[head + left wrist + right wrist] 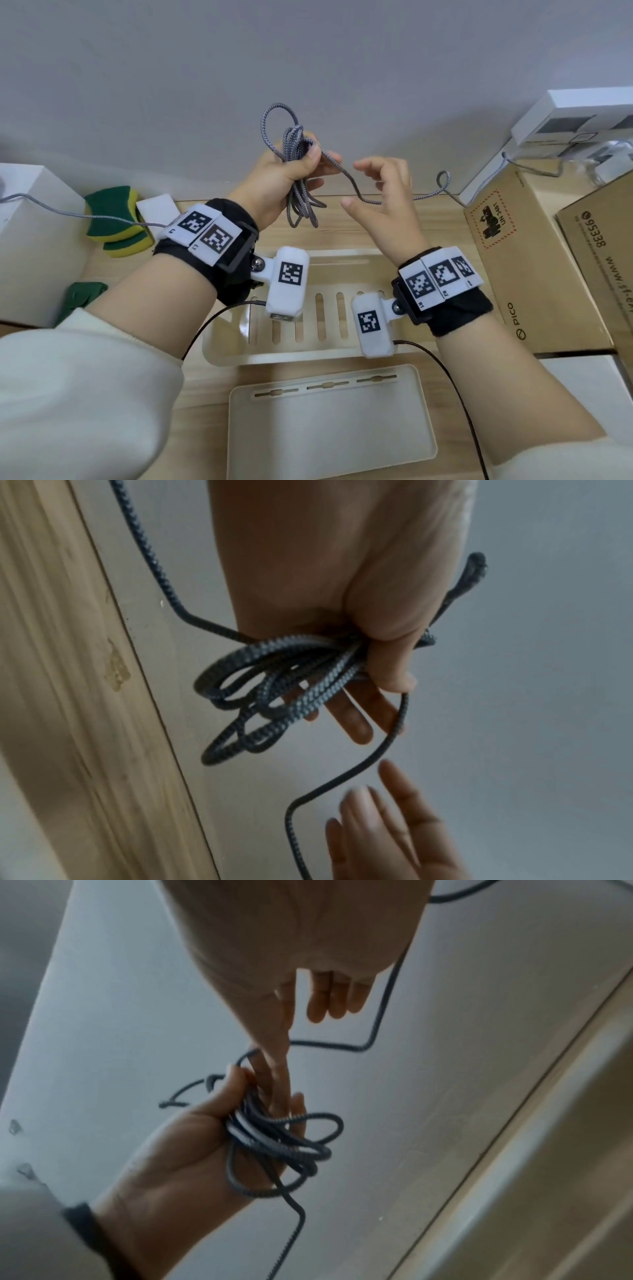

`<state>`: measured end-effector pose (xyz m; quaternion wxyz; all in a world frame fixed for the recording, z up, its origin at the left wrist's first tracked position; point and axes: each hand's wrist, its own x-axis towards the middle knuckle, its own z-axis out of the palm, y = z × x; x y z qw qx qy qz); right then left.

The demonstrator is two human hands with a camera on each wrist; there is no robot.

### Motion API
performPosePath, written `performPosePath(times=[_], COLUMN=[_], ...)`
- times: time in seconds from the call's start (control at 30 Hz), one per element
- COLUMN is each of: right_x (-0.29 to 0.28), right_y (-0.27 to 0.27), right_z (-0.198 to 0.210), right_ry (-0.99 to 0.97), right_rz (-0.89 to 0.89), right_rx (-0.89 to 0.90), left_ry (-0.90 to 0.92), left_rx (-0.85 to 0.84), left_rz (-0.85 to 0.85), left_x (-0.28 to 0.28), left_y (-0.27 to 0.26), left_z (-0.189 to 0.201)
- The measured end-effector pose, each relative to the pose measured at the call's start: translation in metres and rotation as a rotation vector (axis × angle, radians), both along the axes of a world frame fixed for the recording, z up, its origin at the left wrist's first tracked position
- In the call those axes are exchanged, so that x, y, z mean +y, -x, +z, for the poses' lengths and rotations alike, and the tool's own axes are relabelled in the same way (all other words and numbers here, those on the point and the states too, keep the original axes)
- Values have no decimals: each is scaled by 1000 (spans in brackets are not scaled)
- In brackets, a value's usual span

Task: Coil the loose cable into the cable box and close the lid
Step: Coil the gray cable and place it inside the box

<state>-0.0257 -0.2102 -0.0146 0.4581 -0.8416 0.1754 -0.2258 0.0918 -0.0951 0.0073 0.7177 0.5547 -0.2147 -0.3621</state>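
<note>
My left hand grips a bundle of several loops of grey braided cable, raised above the desk; the wrist views show the same cable bundle clamped under the thumb. From the bundle a loose strand runs right, behind my right hand, toward the boxes at the back right. My right hand hangs beside the strand with fingers spread and relaxed, holding nothing. The cream cable box sits open below both wrists, and its lid lies flat in front of it.
Cardboard boxes stand at the right, white boxes behind them. A white box and green-yellow sponges sit at the left. Another stretch of cable trails left across the sponges. A grey wall lies behind the wooden desk.
</note>
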Motion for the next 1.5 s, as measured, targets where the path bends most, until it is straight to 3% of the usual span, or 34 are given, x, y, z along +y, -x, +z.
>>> performPosePath(times=[0.07,0.13,0.2,0.23,0.33,0.43,0.87,0.97,1.13,1.2,1.27,1.33,1.4,1.5], right_x=[1,3,6,7,2,-9,-58,-63,-63,-65,-67,-73,-80,-93], right_y=[9,17,20,20,16,6,-71,-77,-40,-19,-2,7,13,22], right_z=[6,9,4,-2,-22,-31,-36,-36,-5,8,15,11,2,-13], right_ry=[92,122,162,282,535,582,508,314,178,91,46,226,363,184], right_rz=[63,233,391,418,372,292,63,-5,265,287,175,2,-138,-246], right_rx=[4,47,259,412,843,963,917,850,857,793,648,594,689,818], left_ry=[20,63,80,72,20,-33,-144,-232,-457,-528,-588,-659,-736,-820], left_rx=[-28,-34,-46,-59,-90,-128,-288,-311,-478,-587,-684,-754,-770,-782], left_rz=[-4,-5,10,22,52,57,5,-31,-76,-145,-291,-439,-558,-678], left_x=[1,0,-2,-3,-6,-7,-11,-13,-17,-18,-21,-24,-26,-28], left_y=[0,1,2,3,7,8,-16,-16,-15,-16,-13,-9,-6,-5], left_z=[2,3,5,6,9,9,-8,-17,-36,-42,-47,-53,-57,-65])
